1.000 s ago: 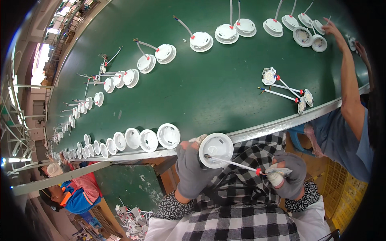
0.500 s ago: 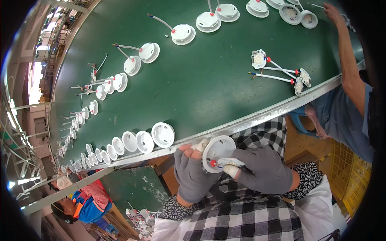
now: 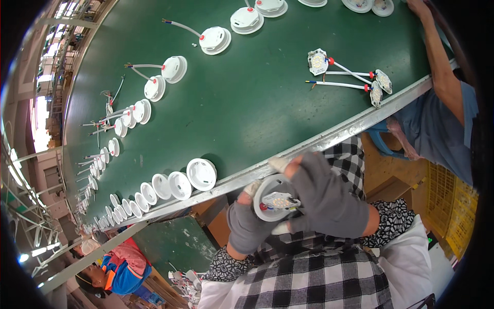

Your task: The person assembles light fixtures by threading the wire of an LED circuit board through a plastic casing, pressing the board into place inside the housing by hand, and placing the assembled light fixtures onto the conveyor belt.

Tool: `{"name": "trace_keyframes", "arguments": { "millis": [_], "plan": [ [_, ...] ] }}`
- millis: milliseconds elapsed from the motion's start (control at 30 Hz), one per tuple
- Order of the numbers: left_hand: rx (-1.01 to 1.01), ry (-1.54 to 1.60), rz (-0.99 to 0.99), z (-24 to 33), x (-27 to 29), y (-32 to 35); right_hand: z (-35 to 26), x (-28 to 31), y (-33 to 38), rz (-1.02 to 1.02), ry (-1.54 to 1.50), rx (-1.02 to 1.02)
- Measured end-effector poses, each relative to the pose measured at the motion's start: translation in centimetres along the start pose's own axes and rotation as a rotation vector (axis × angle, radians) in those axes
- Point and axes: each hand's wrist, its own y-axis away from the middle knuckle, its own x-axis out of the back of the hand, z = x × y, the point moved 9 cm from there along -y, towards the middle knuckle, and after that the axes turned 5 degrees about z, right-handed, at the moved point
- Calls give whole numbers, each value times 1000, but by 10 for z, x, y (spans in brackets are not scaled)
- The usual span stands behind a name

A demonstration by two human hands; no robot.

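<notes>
My left hand (image 3: 246, 222), in a grey fingerless glove with taped fingertips, grips a white round lamp housing (image 3: 261, 186) by its left side, just off the table's near edge. A small LED board (image 3: 280, 200) with a red cable grommet lies tilted in the housing's mouth. Over the housing's right side is my right hand (image 3: 329, 193), gloved alike and slightly blurred. Its thumb is near the lower rim and its fingers reach past the upper rim, spread wide. Whether it touches the rim I cannot tell. The board's right end is near its palm.
Open white housings (image 3: 201, 174) line the green table's (image 3: 247, 103) near edge at left. Capped lamps with cables (image 3: 215, 40) curve across behind. Several wired LED boards (image 3: 318, 62) lie at right. A co-worker's arm (image 3: 443, 67) reaches in at far right; yellow crates (image 3: 437, 206) stand below.
My right hand has let go of the LED board and spread its fingers across the housing. The board now shows its LED face in the housing. The whole view has shifted slightly.
</notes>
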Motion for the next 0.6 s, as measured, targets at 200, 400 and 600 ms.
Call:
{"name": "trace_keyframes", "arguments": {
  "millis": [200, 400, 600],
  "plan": [
    [-96, -156, -189, -12, 6, 4, 1, -12, 13, -4, -6, -27],
    [-112, -70, -367, -22, 14, 11, -8, -9, 16, 9, 138, 20],
    [-33, 182, -428, -45, 13, 19, 6, -22, 28, -147, 173, -108]
  ]
}}
